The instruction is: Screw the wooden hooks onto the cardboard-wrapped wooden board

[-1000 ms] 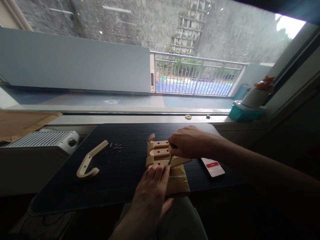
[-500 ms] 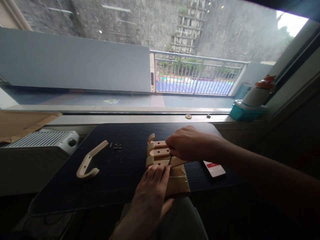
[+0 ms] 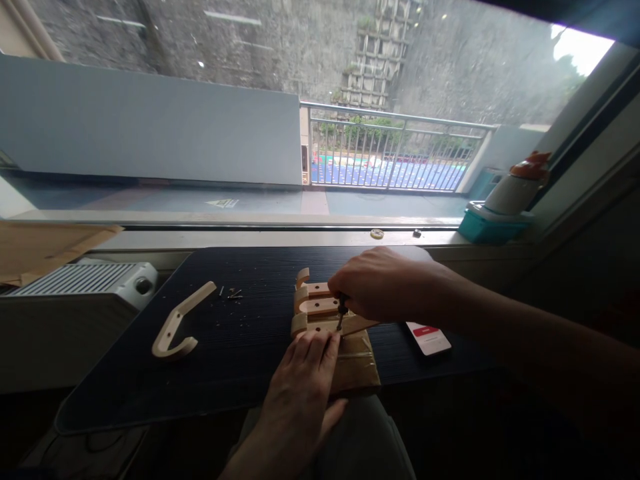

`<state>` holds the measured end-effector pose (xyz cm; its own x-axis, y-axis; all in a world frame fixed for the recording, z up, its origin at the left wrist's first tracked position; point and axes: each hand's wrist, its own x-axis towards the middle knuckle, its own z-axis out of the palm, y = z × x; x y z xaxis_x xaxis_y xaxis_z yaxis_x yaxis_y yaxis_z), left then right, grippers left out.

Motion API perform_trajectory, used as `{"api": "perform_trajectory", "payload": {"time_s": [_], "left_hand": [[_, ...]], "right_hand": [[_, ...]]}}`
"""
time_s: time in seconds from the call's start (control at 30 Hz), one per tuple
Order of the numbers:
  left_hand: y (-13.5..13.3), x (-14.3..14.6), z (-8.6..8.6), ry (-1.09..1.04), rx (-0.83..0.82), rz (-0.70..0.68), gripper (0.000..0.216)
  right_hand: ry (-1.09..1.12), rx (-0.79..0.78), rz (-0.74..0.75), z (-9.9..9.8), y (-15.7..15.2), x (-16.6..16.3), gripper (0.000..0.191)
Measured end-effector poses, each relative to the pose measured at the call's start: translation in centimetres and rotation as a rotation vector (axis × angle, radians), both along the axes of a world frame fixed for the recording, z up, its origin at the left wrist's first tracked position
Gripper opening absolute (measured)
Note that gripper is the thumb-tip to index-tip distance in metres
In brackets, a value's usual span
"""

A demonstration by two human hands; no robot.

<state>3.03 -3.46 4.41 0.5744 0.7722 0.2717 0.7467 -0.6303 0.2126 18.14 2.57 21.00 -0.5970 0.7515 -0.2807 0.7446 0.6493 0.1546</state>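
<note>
My right hand (image 3: 383, 283) is closed round a small dark screwdriver (image 3: 341, 315), its tip standing on the nearest of three wooden hooks (image 3: 315, 308) lined up on a wooden board (image 3: 356, 365). My left hand (image 3: 303, 387) lies flat with fingers stretched out, pressing on the board just below the screwdriver tip. A separate wooden hook (image 3: 180, 321) lies loose on the dark table (image 3: 240, 360) to the left. A few small screws (image 3: 233, 293) lie beside it.
A phone (image 3: 429, 338) with a lit white and red screen lies right of the board. A teal box with a white and orange figure (image 3: 503, 203) stands on the sill at right. A white heater (image 3: 85, 277) and cardboard (image 3: 40, 243) sit at left.
My right hand has shifted slightly left and turned on the screwdriver. The left hand and the board have stayed in place.
</note>
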Motion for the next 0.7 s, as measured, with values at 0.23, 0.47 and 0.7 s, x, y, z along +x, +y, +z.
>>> {"api": "perform_trajectory", "payload": {"time_s": [0.23, 0.47, 0.7], "left_hand": [[0.1, 0.1, 0.3, 0.017, -0.03, -0.002, 0.072], [0.1, 0.1, 0.5, 0.03, -0.041, -0.001, 0.071], [0.0, 0.1, 0.3, 0.012, -0.013, 0.003, 0.071]], "right_hand": [[0.019, -0.005, -0.024, -1.1, 0.4, 0.1, 0.018], [0.001, 0.018, -0.1, -0.8, 0.3, 0.5, 0.024], [0.013, -0.01, -0.028, 0.3, 0.0, 0.2, 0.019]]}}
